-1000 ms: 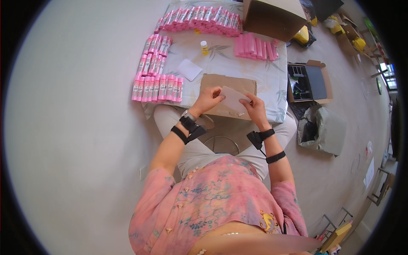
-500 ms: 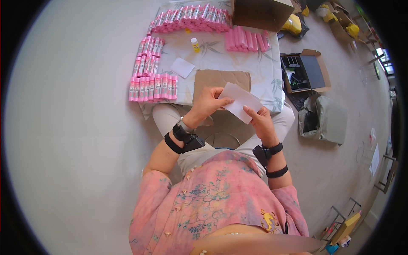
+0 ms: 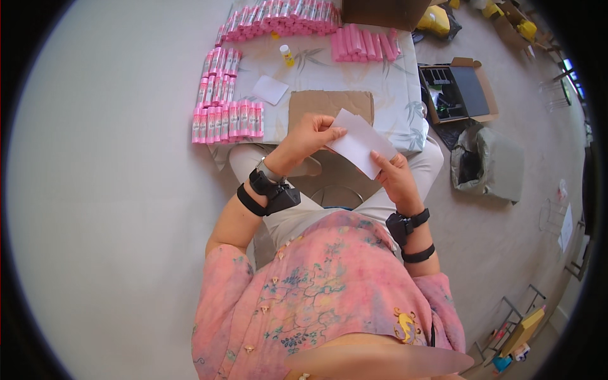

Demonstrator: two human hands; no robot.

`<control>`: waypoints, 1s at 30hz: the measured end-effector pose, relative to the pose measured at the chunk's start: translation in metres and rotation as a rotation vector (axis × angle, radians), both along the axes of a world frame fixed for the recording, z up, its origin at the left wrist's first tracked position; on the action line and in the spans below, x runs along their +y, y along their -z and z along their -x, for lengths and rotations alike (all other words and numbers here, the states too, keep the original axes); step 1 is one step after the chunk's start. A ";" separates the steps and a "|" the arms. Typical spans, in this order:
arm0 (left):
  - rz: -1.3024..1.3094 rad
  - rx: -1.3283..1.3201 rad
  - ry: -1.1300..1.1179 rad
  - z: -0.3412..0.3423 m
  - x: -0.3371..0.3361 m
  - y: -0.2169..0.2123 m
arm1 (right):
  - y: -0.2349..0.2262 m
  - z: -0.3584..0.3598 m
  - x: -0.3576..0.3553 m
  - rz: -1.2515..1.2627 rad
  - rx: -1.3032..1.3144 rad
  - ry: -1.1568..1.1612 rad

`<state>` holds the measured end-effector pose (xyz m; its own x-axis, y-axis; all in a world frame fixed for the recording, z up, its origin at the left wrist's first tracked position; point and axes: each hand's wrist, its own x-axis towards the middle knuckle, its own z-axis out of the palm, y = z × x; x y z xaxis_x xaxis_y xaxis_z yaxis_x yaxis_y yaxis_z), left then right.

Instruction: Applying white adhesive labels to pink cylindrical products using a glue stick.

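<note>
Lifted off the brown cardboard sheet (image 3: 329,104) since a second ago and raised toward the chest: the white paper sheet (image 3: 360,142), now held in the air over the lap, tilted, near edge of the low cloth-covered table (image 3: 392,120). Pinched at its far-left corner by the left hand (image 3: 308,136), thumb and fingertips closed on the edge; pinched at its near-right edge by the right hand (image 3: 396,177), fingers likewise closed on the paper, neither grip open beyond the thickness of the sheet. To handle this step well, judging from the pictures: keep both pinches light and at opposite corners so the sheet stays flat and taut, avoid creasing, keep it clear of the knees and level enough to see the whole face. Elsewhere on the table: rows of pink tubes (image 3: 227,120) at the left, a long row of more pink tubes (image 3: 278,18) along the far edge, a loose bunch of pink tubes (image 3: 364,44) at the far right, a small white square (image 3: 270,89) and a little yellow-capped bottle (image 3: 287,55) between them. On the floor to the right, well apart: an open cardboard box (image 3: 459,88) and a grey-green bag (image 3: 487,161).
</note>
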<state>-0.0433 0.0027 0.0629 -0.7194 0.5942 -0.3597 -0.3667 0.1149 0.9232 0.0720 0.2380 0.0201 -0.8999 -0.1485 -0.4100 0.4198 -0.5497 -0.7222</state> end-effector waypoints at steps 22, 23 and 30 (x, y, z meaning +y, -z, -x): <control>-0.015 -0.210 0.008 0.013 -0.004 -0.001 | 0.005 -0.003 -0.008 0.143 -0.058 0.047; -0.026 -0.217 0.012 0.013 -0.004 -0.001 | 0.004 -0.003 -0.009 0.152 -0.057 0.046; -0.056 -0.230 -0.007 0.011 -0.005 -0.001 | 0.004 -0.002 -0.010 0.166 -0.065 0.047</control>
